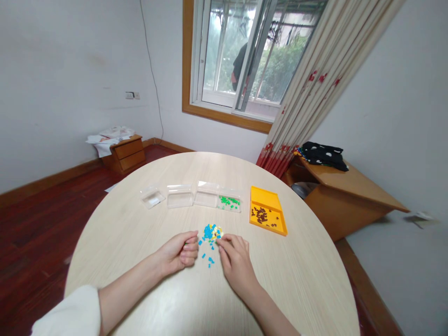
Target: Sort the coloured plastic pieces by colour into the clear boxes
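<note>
A small pile of tiny plastic pieces (pixel 212 232), blue, yellow and white, lies on the round table (pixel 168 303), with several blue pieces (pixel 210 260) scattered in front of it. To the left of the pile, my left hand (pixel 182 252) is curled into a fist; a speck of green shows between its fingers, and the rest of its contents is hidden. My right hand (pixel 236 254) touches the right edge of the pile, thumb and fingertips pinched together at a small green piece (pixel 217 241).
Behind the pile stand clear plastic boxes, including a left one (pixel 152 198), a middle one (pixel 179 198) and one holding green pieces (pixel 229 202). An open orange case (pixel 268 196) with dark brown pieces (pixel 261 214) sits at the right. Beyond are a cabinet (pixel 128 151) and a tilted desk (pixel 350 196).
</note>
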A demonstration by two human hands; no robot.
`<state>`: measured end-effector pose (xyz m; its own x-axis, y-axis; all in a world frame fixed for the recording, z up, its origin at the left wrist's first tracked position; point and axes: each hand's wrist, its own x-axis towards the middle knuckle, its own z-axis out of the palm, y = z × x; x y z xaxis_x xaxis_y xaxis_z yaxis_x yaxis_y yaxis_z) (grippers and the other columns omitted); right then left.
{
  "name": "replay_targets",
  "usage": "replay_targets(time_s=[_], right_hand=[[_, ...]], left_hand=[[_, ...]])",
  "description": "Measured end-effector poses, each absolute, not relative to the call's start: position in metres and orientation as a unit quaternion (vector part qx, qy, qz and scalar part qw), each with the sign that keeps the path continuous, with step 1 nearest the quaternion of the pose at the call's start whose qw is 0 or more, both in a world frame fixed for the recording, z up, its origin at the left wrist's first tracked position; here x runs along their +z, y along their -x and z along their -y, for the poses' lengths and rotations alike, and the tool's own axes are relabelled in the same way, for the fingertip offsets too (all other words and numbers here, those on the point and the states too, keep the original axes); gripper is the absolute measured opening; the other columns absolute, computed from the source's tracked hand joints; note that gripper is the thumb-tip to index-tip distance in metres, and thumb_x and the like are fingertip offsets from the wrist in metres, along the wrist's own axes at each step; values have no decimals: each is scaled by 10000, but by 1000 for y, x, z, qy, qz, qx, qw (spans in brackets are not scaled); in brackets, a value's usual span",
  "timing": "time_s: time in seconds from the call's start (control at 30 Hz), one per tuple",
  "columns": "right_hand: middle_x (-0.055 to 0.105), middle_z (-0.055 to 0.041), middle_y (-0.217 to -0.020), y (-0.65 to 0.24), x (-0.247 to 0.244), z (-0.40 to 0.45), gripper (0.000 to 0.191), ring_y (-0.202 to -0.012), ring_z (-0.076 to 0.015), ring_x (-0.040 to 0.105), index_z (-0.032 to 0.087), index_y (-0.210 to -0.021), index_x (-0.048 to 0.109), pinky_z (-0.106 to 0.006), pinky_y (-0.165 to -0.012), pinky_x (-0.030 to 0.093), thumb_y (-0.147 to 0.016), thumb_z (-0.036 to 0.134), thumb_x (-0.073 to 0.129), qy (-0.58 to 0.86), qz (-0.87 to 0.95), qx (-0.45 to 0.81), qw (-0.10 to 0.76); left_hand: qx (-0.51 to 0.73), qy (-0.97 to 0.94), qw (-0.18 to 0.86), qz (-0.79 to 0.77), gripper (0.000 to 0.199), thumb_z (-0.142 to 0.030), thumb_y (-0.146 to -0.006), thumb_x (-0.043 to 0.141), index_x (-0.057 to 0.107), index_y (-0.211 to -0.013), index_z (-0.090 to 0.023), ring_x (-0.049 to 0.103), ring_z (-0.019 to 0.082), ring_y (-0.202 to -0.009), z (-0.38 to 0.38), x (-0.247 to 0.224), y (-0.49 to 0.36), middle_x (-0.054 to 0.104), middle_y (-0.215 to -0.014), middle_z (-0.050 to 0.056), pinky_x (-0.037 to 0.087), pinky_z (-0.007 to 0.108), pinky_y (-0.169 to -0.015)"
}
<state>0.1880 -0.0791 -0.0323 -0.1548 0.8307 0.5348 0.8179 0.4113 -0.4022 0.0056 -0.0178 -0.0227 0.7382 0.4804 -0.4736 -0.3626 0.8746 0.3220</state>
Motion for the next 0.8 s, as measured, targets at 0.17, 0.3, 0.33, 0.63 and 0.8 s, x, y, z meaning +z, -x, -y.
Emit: replay_targets(time_s=[0.17, 0.3, 0.33, 0.63, 0.8], right_hand=[[595, -64, -904, -189, -36, 78, 223, -858, -197, 524, 220, -965, 623, -351, -727, 379, -836, 103, 484, 546, 771, -7, 328], [583, -51, -867, -190, -36, 79, 125, -824, -192, 512, 204, -851, 613, -337, -705, 359, -826, 129, 515, 557, 768, 6, 315], [580, -48, -862, -190, -36, 79, 107, -820, -190, 509, 200, -823, 604, -335, -705, 355, -823, 132, 521, 561, 766, 10, 313], [574, -42, -846, -190, -37, 79, 104, -817, -188, 492, 189, -785, 582, -329, -708, 336, -836, 130, 513, 566, 769, 14, 297], [567, -33, -808, -189, -35, 79, 133, -777, -172, 488, 183, -762, 547, -312, -688, 328, -863, 146, 468, 570, 759, 2, 314]], left_hand=[[280, -147, 880, -353, 274, -180, -886, 409, 463, -625, -121, 347, 19, -342, 21, -16, -9, 417, -489, -36, 277, 107, -328], [308, -185, 853, -378, 157, -38, -826, 424, 567, -763, -59, 542, 75, -480, 26, -7, -12, 590, -608, 55, 499, 191, -529], [308, -188, 853, -378, 150, -22, -809, 433, 578, -779, -48, 569, 91, -510, 26, -6, -13, 614, -635, 75, 516, 211, -570], [282, -145, 865, -389, 236, -195, -825, 437, 598, -770, -32, 645, 190, -612, 24, -7, -11, 660, -665, 140, 530, 330, -701], [246, -156, 872, -393, 331, -256, -843, 409, 619, -790, -5, 661, 219, -691, 25, -6, -10, 677, -731, 162, 508, 341, -762]])
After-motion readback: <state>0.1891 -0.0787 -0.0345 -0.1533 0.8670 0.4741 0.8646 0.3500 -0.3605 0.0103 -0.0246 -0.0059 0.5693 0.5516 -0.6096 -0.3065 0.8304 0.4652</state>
